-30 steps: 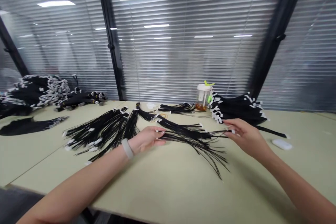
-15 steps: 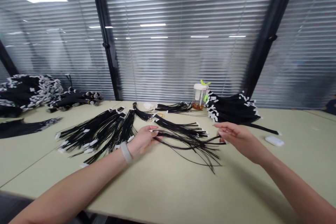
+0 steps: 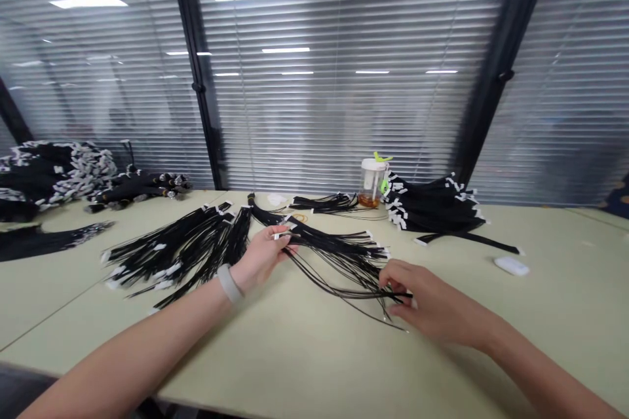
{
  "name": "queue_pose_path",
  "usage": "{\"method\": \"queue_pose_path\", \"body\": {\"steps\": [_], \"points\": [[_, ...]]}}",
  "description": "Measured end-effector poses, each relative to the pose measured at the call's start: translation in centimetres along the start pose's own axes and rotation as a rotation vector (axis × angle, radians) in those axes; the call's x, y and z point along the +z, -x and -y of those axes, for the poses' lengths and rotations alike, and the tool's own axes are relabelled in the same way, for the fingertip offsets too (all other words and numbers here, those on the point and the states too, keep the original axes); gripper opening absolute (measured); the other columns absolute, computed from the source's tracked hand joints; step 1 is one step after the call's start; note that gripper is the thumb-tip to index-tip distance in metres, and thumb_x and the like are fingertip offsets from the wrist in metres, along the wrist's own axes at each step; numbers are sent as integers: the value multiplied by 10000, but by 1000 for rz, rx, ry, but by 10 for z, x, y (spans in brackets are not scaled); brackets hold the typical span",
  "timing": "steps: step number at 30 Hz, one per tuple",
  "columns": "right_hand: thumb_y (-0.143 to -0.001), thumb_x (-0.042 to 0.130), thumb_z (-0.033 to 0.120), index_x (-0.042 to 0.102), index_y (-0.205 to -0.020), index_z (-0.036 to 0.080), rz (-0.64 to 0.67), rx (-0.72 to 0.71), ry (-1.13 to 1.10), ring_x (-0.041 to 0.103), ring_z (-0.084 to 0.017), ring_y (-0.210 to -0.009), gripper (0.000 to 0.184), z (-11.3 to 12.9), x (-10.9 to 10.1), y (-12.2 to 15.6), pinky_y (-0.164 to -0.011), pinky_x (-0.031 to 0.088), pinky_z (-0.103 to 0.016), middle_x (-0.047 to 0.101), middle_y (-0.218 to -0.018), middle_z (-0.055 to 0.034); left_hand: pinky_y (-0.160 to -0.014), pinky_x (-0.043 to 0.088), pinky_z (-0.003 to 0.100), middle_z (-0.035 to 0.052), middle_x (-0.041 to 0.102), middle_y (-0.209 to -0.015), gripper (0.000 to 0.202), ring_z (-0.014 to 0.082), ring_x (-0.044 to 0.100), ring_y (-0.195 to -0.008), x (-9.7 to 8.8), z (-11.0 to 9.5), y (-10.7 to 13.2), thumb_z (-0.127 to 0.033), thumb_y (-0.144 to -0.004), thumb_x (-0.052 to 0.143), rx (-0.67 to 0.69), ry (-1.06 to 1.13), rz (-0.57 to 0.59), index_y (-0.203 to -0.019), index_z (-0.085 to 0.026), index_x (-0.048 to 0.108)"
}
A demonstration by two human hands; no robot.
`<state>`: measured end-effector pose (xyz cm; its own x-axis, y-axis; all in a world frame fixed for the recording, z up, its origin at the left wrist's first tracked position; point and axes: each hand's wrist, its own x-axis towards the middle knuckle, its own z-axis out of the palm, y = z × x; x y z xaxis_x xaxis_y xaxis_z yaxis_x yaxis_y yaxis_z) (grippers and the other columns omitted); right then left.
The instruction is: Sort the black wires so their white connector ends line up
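Note:
My left hand, with a grey band on its wrist, pinches the white connector end of a bundle of thin black wires. From there the wires fan out to the right above the table. Around their loose ends my right hand is closed, fingers curled and thumb below; some wire tips poke out beneath it. Just behind lies another black wire bundle with white ends. To the left of my left hand, several black wire bundles with white connectors are spread out.
A stack of black cables with white ends stands at the back right, beside a lidded cup of brown liquid. A white oval object lies at right. Larger cable piles fill the back left. Window blinds rise behind the table.
My right hand has moved down and slightly left, and has closed round the loose wire ends. The wires are drawn closer together there. My left hand keeps its pinch, shifted slightly left.

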<state>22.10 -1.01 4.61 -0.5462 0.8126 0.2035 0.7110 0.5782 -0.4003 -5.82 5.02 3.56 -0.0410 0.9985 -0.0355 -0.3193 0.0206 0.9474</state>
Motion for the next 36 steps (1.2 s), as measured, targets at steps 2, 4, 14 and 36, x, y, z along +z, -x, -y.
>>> {"method": "queue_pose_path", "body": {"steps": [2,4,14,36], "points": [[-721,499,156,464,-871,216,-18,-20,-94,505,-149,-790,166,2,4,-1,-695,445,-288,528,-883,-22,-642,509,262,5,598,-678,191,101,600,-585,-3,-4,-4,-26,-754,534,14,9,-16,-883,-145,462],[-744,497,176,449,-914,218,-18,-27,-285,518,-142,-818,182,4,6,-3,-712,460,-286,517,-943,-31,-648,510,262,7,598,-670,173,101,604,-584,-6,-7,-9,-29,-765,515,33,20,-31,-879,-146,458],[-782,497,221,521,-931,202,-96,-73,260,542,-190,-858,152,12,1,2,-961,308,-490,567,-913,-51,-689,503,268,30,635,-752,154,99,605,-622,-3,-18,0,-43,-755,527,81,62,64,-877,-133,498],[-890,349,217,308,-1334,84,-536,-112,982,308,-296,-1261,465,-34,-15,-14,-975,-74,-619,271,-1396,-197,-524,375,247,70,663,-808,343,190,608,-663,8,-14,53,-198,-821,407,552,-1446,850,-1160,-220,448]]}}
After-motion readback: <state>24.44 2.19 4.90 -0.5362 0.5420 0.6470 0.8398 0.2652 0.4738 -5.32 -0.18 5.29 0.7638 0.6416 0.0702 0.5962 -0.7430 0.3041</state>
